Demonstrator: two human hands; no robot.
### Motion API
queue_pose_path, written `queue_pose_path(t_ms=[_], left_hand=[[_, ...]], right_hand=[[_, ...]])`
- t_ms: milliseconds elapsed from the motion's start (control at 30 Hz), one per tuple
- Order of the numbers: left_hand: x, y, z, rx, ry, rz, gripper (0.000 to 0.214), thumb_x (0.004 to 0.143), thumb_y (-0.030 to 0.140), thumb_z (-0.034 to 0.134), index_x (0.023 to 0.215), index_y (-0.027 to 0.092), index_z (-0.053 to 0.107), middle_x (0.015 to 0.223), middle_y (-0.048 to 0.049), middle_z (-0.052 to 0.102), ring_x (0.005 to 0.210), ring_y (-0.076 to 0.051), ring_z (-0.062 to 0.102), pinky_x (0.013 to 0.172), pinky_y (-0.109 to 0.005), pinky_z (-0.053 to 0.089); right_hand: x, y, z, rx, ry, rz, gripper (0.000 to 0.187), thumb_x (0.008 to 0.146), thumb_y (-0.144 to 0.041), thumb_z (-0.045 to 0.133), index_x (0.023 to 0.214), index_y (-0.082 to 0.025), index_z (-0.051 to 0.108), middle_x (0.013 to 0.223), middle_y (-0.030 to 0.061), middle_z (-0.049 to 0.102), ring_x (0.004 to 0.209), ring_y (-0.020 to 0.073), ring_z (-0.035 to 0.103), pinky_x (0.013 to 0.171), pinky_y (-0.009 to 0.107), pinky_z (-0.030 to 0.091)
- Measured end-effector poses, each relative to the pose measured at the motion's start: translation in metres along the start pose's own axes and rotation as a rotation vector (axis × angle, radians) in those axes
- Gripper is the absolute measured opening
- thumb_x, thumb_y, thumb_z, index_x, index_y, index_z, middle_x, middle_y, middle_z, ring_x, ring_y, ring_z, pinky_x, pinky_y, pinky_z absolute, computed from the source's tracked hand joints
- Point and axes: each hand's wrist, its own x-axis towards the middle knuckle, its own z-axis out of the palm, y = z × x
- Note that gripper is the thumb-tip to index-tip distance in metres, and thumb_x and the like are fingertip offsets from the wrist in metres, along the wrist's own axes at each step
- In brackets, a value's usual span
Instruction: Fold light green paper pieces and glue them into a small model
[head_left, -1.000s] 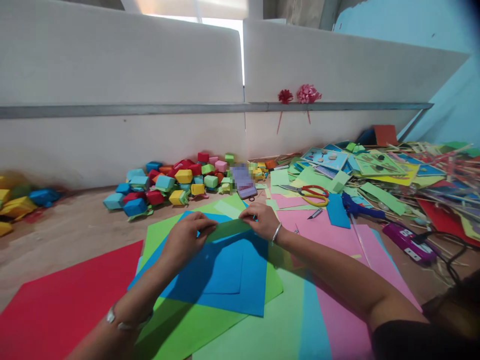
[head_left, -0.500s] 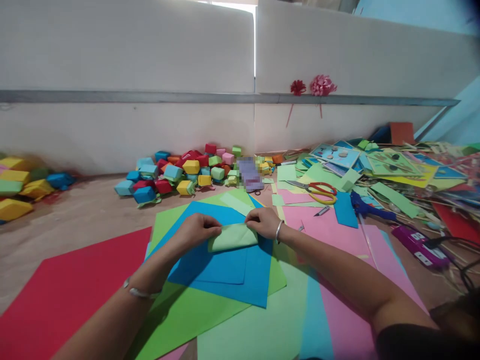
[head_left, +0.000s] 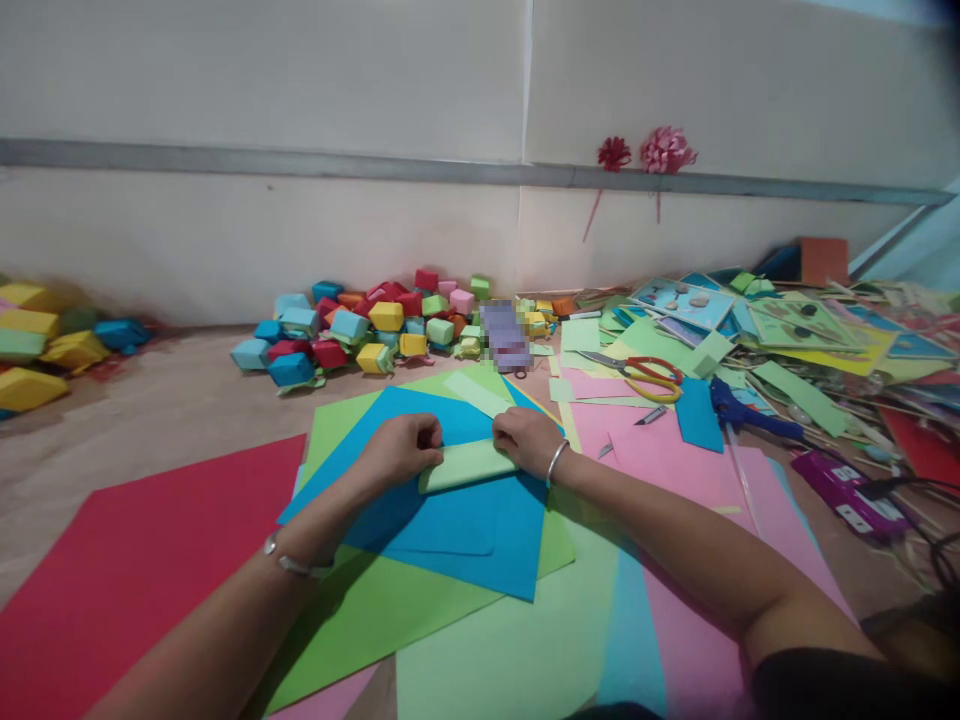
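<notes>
A folded strip of pale green paper lies between my two hands, above blue sheets. At its left end my left hand pinches the upper corner, thumb and curled fingers together. My right hand grips the right end, with the fingertips folded over the top edge. Beneath the blue paper spreads a larger bright green sheet. Another pale green strip rests just behind the fold, partly covered by my right hand.
Small coloured paper boxes are heaped by the wall. On the right lie scissors, a cutter blade, a blue glue gun and a purple power strip. Red paper covers the left floor.
My left hand's fingers have curled in more at the left end of the folded paper. The right hand keeps its grip. The whole view has shifted slightly.
</notes>
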Motion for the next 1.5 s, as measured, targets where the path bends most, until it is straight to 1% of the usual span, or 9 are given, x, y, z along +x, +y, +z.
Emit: queue_pose_path(t_ms=[133, 267, 467, 633, 833, 1067, 1167, 1300, 1500], left_hand=[[-0.001, 0.001, 0.002, 0.093, -0.008, 0.084, 0.010, 0.064, 0.023, 0.058, 0.065, 0.019, 0.067, 0.062, 0.0004, 0.062, 0.063, -0.017, 0.056, 0.057, -0.027, 0.037], [-0.003, 0.006, 0.007, 0.166, -0.018, 0.219, 0.024, 0.070, 0.018, 0.059, 0.084, 0.020, 0.078, 0.087, -0.0073, 0.067, 0.086, -0.023, 0.060, 0.069, -0.029, 0.042], [-0.007, 0.013, 0.012, 0.195, -0.147, 0.353, 0.038, 0.081, 0.012, 0.050, 0.105, 0.024, 0.076, 0.087, -0.0055, 0.065, 0.078, -0.019, 0.059, 0.068, -0.026, 0.041], [-0.003, 0.010, 0.013, 0.195, -0.176, 0.358, 0.030, 0.088, 0.024, 0.051, 0.108, 0.023, 0.074, 0.084, -0.0049, 0.062, 0.078, -0.019, 0.058, 0.070, -0.027, 0.041], [0.000, 0.007, 0.012, 0.181, -0.220, 0.347, 0.039, 0.079, 0.037, 0.070, 0.115, 0.022, 0.071, 0.084, -0.0019, 0.056, 0.074, -0.018, 0.055, 0.065, -0.025, 0.040], [-0.001, 0.008, 0.011, 0.167, -0.221, 0.356, 0.039, 0.078, 0.039, 0.072, 0.113, 0.024, 0.071, 0.083, -0.0003, 0.055, 0.073, -0.017, 0.053, 0.064, -0.024, 0.038], [0.001, 0.008, 0.011, 0.170, -0.234, 0.374, 0.034, 0.078, 0.038, 0.072, 0.108, 0.024, 0.073, 0.081, -0.0005, 0.055, 0.075, -0.018, 0.054, 0.065, -0.025, 0.037], [0.002, 0.007, 0.011, 0.184, -0.239, 0.377, 0.035, 0.078, 0.037, 0.071, 0.109, 0.022, 0.073, 0.081, -0.0010, 0.054, 0.074, -0.018, 0.054, 0.063, -0.025, 0.035], [0.000, 0.005, 0.009, 0.198, -0.229, 0.362, 0.044, 0.078, 0.040, 0.071, 0.119, 0.025, 0.071, 0.084, -0.0012, 0.056, 0.075, -0.018, 0.055, 0.065, -0.025, 0.037]], right_hand=[[0.000, -0.002, -0.001, -0.059, -0.033, -0.003, 0.010, 0.089, -0.013, 0.061, 0.085, -0.016, 0.070, 0.088, 0.0067, 0.065, 0.082, 0.0169, 0.056, 0.070, 0.025, 0.036], [0.000, -0.002, -0.003, -0.099, -0.054, -0.005, 0.011, 0.091, -0.014, 0.060, 0.089, -0.015, 0.071, 0.089, 0.0070, 0.065, 0.083, 0.0168, 0.056, 0.070, 0.025, 0.036], [0.002, -0.005, -0.005, -0.132, -0.076, -0.009, 0.011, 0.092, -0.016, 0.060, 0.093, -0.016, 0.071, 0.090, 0.0065, 0.065, 0.083, 0.0167, 0.056, 0.070, 0.025, 0.036], [0.001, -0.005, -0.004, -0.145, -0.071, -0.010, 0.012, 0.093, -0.018, 0.059, 0.096, -0.016, 0.071, 0.091, 0.0068, 0.065, 0.085, 0.0170, 0.057, 0.070, 0.025, 0.036], [0.001, -0.004, -0.004, -0.174, -0.056, -0.027, 0.013, 0.094, -0.019, 0.059, 0.094, -0.017, 0.072, 0.089, 0.0057, 0.064, 0.081, 0.0162, 0.056, 0.068, 0.026, 0.035], [-0.009, -0.026, -0.017, -0.271, -0.017, -0.147, 0.024, 0.095, -0.012, 0.050, 0.088, -0.014, 0.073, 0.097, 0.0128, 0.063, 0.091, 0.0221, 0.051, 0.072, 0.033, 0.034], [-0.017, -0.042, -0.023, -0.362, -0.126, -0.311, 0.025, 0.098, -0.019, 0.050, 0.092, -0.015, 0.074, 0.099, 0.0125, 0.064, 0.094, 0.0230, 0.051, 0.071, 0.034, 0.032], [-0.028, -0.057, -0.024, -0.455, -0.292, -0.304, 0.027, 0.101, -0.022, 0.046, 0.114, -0.017, 0.069, 0.101, 0.0118, 0.066, 0.095, 0.0241, 0.054, 0.069, 0.034, 0.034], [-0.050, -0.072, -0.017, -0.518, -0.332, -0.219, 0.024, 0.091, -0.010, 0.051, 0.087, -0.013, 0.073, 0.088, 0.0158, 0.068, 0.088, 0.0261, 0.056, 0.070, 0.038, 0.036]])
